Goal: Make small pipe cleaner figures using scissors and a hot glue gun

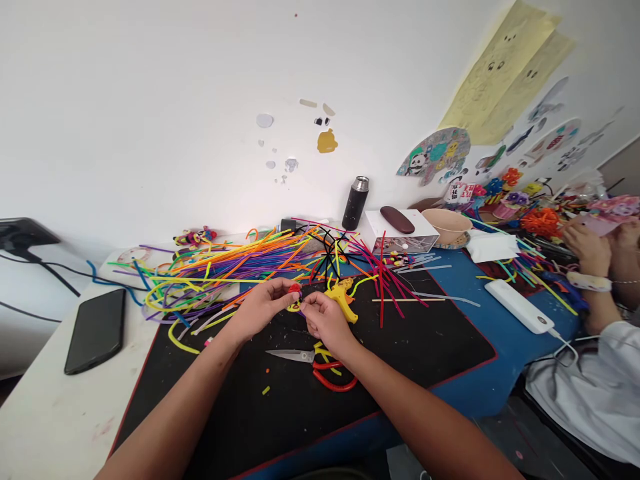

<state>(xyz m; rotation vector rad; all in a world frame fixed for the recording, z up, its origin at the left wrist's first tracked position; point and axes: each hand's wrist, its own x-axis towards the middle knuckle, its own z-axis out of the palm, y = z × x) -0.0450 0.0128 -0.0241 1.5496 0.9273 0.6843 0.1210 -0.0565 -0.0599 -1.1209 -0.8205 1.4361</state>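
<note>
Between my two hands is a small red and yellow craft piece (294, 305), partly covered by fingers. My left hand (263, 307) pinches it from the left near its red top. From the right, my right hand (325, 317) has its fingertips closed at the piece's lower edge; whether they grip the piece itself or a tiny part is hidden. Just behind my right hand lies a yellow glue gun (344, 300). Scissors with red handles (334, 380) rest on the black mat (400, 360) below my hands, beside short yellow-green pipe cleaner offcuts (320, 349).
A heap of coloured pipe cleaners (200, 273) spreads behind my hands. A black flask (356, 203), a white box (400, 227) and a pinkish bowl (446, 225) stand along the wall. A phone (96, 331) lies left; a white power bank (519, 307) and another person's hands (587, 243) are right.
</note>
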